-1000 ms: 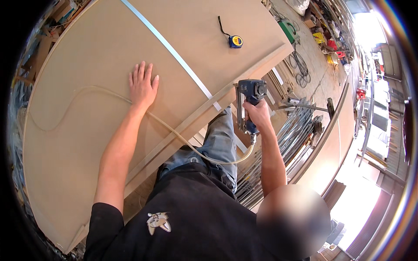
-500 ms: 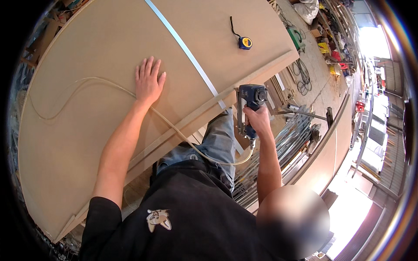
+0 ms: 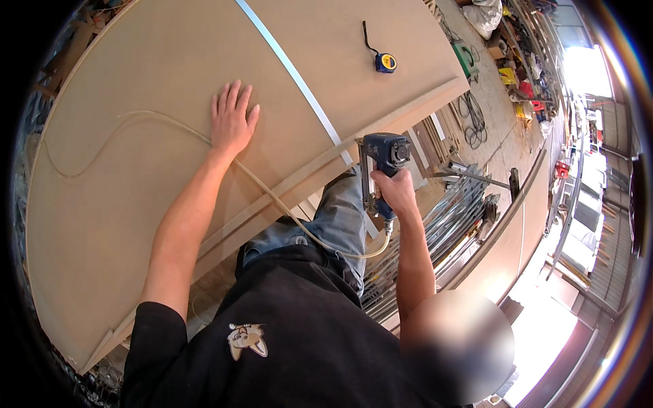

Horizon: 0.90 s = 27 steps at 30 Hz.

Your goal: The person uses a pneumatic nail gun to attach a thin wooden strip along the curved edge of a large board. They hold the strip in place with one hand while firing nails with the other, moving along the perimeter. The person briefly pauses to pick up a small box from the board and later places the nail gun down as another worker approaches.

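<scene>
My left hand (image 3: 232,122) lies flat on a large tan board (image 3: 149,197), fingers spread and holding nothing. In my right hand (image 3: 396,189) is a dark blue pneumatic nail gun (image 3: 386,149), gripped by its handle. Its nose end is at the near edge of the board, by the wooden strip (image 3: 401,112) that runs along it; whether it touches cannot be made out. A pale air hose (image 3: 286,207) leaves the bottom of the handle, loops past my waist and passes under my left wrist across the board.
A light blue strip (image 3: 292,71) crosses the board. Beyond it rests a blue and yellow tape measure (image 3: 385,63) with a black strap. Metal lengths (image 3: 435,217) are stacked to my right, beside another long board (image 3: 507,234). A coiled cable (image 3: 471,119) lies on the floor.
The nail gun in my right hand has shifted slightly left, closer to the board's edge strip. My left hand stays flat on the board.
</scene>
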Each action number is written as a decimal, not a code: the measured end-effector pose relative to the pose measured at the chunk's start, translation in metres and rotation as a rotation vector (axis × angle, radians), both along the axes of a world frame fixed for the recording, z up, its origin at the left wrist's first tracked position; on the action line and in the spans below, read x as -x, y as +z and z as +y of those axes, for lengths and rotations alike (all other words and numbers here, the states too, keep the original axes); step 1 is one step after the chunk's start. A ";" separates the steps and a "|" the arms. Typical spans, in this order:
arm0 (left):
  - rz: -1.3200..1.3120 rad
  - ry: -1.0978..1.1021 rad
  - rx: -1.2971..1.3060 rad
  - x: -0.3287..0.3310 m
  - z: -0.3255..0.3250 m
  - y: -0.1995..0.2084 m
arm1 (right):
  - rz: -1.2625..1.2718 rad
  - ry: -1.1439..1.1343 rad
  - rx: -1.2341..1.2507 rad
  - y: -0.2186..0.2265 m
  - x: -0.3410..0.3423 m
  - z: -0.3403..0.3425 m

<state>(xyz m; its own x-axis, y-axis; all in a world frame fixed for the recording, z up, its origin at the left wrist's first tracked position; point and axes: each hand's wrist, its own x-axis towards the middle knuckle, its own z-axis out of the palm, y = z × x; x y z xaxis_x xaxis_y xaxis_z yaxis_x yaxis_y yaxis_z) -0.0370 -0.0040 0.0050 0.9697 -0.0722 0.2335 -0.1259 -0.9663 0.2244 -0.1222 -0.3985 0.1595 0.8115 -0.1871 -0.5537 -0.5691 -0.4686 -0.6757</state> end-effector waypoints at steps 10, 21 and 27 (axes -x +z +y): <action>0.011 -0.033 0.011 0.022 0.000 0.002 | -0.016 0.074 0.095 0.007 0.006 0.014; 0.060 -0.130 0.153 0.071 0.002 0.016 | -0.013 0.048 0.120 0.009 0.013 0.014; 0.165 -0.255 0.375 0.143 -0.013 0.053 | 0.002 0.041 0.187 -0.001 0.045 -0.002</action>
